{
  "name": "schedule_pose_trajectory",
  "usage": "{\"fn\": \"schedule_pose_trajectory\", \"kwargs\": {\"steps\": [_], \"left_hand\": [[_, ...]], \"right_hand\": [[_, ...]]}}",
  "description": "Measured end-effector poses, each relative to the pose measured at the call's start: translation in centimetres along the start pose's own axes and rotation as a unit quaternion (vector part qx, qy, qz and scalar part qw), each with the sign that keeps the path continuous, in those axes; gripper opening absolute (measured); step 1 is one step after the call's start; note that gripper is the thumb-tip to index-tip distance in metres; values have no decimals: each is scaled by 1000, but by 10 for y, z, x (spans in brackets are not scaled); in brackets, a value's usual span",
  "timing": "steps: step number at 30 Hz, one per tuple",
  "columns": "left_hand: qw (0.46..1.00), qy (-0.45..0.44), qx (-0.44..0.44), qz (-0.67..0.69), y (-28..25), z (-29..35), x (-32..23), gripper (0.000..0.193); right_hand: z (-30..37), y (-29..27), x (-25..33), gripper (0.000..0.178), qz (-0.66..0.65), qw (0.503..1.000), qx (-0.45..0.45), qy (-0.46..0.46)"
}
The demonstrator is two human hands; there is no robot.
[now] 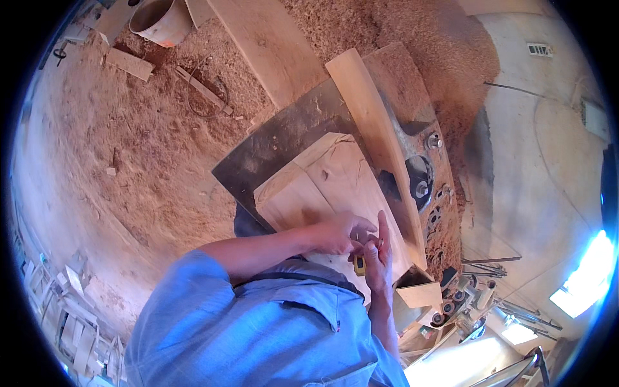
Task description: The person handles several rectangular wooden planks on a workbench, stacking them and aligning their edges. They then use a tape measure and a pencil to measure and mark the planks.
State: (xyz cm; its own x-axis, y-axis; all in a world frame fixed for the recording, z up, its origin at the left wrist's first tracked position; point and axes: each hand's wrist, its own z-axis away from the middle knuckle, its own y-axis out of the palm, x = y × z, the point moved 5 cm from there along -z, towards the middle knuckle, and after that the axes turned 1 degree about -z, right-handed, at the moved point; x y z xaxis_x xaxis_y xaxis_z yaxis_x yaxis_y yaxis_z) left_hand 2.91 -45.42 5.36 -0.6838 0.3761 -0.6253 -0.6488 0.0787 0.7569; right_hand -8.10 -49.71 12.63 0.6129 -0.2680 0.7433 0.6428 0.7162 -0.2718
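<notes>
My left hand (340,233) reaches across from the left, over a thick pale wooden block (345,174), with its fingers bent in toward my other hand. Beside it, my right hand (379,258) is partly closed, its index finger stretched out along the block. A small yellow tape measure (359,265) shows below the fingers and against my right palm, which seems to hold it. What my left fingertips pinch, if anything, is hidden. The block has cracks and a knot, and lies on a dark metal machine table (284,148) close to my body.
A long upright wooden board (377,138) runs along the block's right side. Beyond it is machine metalwork with bolts (422,189). Sawdust (174,161) covers the floor, with a plank (267,45), a white bucket (162,24) and wood scraps (130,63). Rollers and rods (458,297) stand at lower right.
</notes>
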Motion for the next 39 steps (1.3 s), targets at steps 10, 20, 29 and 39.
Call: {"fn": "schedule_pose_trajectory", "kwargs": {"steps": [10,20,29,39], "left_hand": [[997,-18,65,-47,10,-2,4,42],[963,-15,-101,-248,-25,36,-48,57],[929,50,-286,-227,-158,88,-81,73],[849,-39,-293,-438,-128,90,-55,96]], "right_hand": [[-9,-9,-24,99,-76,995,66,-7],[-7,-21,-11,78,115,989,87,39],[17,-82,-66,5,149,986,-76,17],[-1,-84,-67,10,178,974,-142,-9]]}}
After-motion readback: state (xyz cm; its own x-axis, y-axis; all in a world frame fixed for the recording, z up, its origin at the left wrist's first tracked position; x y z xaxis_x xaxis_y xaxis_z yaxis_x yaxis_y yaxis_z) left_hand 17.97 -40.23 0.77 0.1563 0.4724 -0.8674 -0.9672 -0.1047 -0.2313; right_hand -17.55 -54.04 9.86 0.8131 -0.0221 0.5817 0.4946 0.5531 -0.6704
